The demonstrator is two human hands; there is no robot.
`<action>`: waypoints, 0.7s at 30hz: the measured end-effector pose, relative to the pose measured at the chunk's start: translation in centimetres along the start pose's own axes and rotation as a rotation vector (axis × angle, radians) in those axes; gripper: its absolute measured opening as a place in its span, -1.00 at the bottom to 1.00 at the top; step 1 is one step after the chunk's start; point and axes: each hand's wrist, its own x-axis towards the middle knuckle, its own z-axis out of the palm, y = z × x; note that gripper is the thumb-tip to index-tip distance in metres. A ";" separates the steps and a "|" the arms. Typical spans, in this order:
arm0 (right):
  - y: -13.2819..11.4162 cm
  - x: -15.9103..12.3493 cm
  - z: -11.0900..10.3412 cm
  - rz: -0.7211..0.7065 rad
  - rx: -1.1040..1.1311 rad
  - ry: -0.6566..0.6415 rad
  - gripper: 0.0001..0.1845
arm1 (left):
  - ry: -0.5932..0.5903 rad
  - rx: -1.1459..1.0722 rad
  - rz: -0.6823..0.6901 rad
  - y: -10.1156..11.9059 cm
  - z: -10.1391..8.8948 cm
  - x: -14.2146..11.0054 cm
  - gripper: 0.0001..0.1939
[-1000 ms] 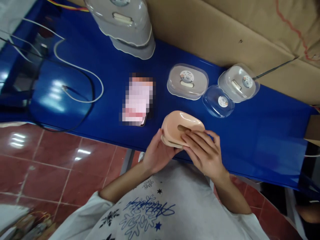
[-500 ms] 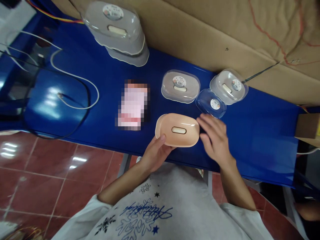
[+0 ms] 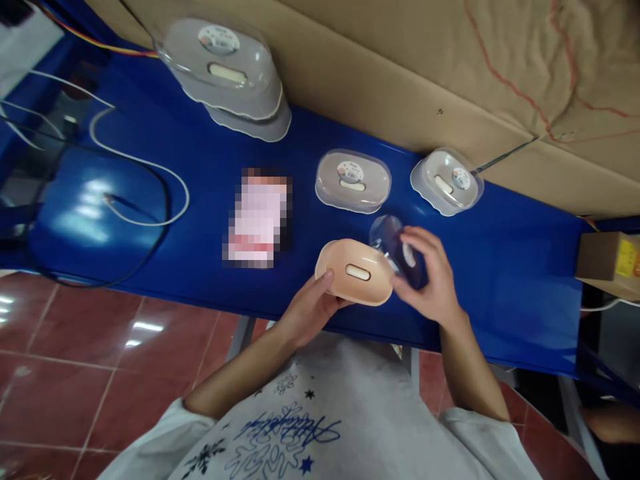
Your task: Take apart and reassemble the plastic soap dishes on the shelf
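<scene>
My left hand (image 3: 314, 297) is closed on the left end of a peach oval plastic box (image 3: 340, 283), thumb on its rim and fingers beneath it. The box lies open side up, with a cream oval piece in its middle. To its right, my right hand (image 3: 433, 277) grips a clear plastic lid (image 3: 390, 233) that bears a round label. The lid is tilted, blurred by motion, and close to the box's right end. Whether the two touch, I cannot tell.
On the blue table (image 3: 515, 293), behind the hands, stand a grey lidded box (image 3: 353, 197) and another grey lidded box (image 3: 440, 197). A stack of grey boxes (image 3: 235, 100) is at the back left. Left of the hands lies a pixelated pink item (image 3: 257, 220); cables (image 3: 187, 193) lie beyond it.
My right hand has taken hold of the clear lid and lifted it off the table, toward the peach box. My left hand still holds the box.
</scene>
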 end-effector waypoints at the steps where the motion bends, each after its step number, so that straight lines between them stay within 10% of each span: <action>1: -0.8 0.0 0.0 -0.064 0.045 -0.062 -0.23 | -0.033 0.011 -0.020 -0.1 -0.1 0.1 -0.26; 21: -1.0 -0.9 3.9 -0.326 0.031 0.012 -0.05 | -0.202 0.038 0.010 0.0 -0.5 0.9 -0.27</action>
